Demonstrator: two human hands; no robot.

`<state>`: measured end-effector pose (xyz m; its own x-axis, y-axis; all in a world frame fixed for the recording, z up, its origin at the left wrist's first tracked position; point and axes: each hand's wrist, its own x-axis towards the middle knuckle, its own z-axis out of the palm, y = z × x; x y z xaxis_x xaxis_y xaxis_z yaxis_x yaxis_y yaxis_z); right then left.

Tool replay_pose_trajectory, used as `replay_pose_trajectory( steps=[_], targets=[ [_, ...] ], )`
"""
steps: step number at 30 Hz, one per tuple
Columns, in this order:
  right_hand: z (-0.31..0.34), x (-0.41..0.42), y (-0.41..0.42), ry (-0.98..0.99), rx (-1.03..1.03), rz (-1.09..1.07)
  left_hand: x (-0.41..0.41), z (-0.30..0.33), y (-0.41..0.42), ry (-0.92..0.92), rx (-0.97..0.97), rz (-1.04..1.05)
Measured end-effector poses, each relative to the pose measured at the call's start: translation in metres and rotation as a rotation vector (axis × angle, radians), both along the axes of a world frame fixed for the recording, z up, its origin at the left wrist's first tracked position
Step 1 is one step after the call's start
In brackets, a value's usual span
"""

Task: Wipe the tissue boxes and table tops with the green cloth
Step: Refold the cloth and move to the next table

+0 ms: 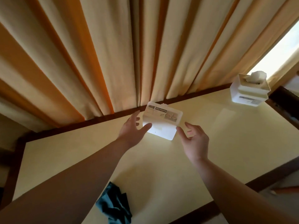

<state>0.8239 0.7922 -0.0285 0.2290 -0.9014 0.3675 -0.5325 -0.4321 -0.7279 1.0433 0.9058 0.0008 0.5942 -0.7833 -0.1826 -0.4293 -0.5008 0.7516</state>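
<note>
At the bottom of the frame, nearest the camera, the green cloth [114, 206] lies crumpled on the pale yellow table top [161, 167], partly hidden behind the left forearm. Both bare arms reach up toward the frame's centre, where a white tissue box [162, 121] with a printed label sits tilted, near the table's dark far edge. The left hand [132, 131] is spread wide, its thumb touching the box's left side; the right hand [195, 139] is also spread, fingers loosely curled, its forefinger at the box's lower right corner. Neither hand is closed around the box. At the right of the frame a second white tissue box [249, 92], a tissue sticking from its top, stands on the table's far corner. Cream and orange curtains [113, 54] fill the upper frame.
</note>
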Motion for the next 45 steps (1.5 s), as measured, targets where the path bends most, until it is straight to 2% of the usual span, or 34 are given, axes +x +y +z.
replay_pose_trajectory(
  steps=[5, 10, 13, 23, 33, 38, 45],
  targets=[
    [0.012, 0.012, -0.021, 0.067, 0.289, -0.021, 0.009, 0.007, -0.043, 0.051, 0.015, 0.048],
    [0.015, 0.029, -0.036, 0.128, 0.589, 0.01, 0.02, 0.006, -0.067, 0.203, 0.088, 0.125],
    [0.019, 0.038, -0.035, 0.118, 0.655, 0.05, 0.026, -0.001, -0.068, 0.24, 0.081, 0.125],
    [0.034, 0.056, -0.007, 0.114, 0.616, 0.307, 0.038, 0.011, -0.004, 0.233, 0.047, 0.087],
    [0.046, 0.131, 0.079, 0.219, 0.541, 0.662, 0.084, 0.007, 0.142, 0.171, 0.069, 0.266],
    [0.048, 0.178, 0.131, 0.273, 0.491, 0.861, 0.103, 0.006, 0.223, 0.15, 0.014, 0.343],
    [0.045, 0.244, 0.198, 0.434, 0.435, 1.003, 0.11, 0.01, 0.313, 0.083, -0.013, 0.519]
  ],
)
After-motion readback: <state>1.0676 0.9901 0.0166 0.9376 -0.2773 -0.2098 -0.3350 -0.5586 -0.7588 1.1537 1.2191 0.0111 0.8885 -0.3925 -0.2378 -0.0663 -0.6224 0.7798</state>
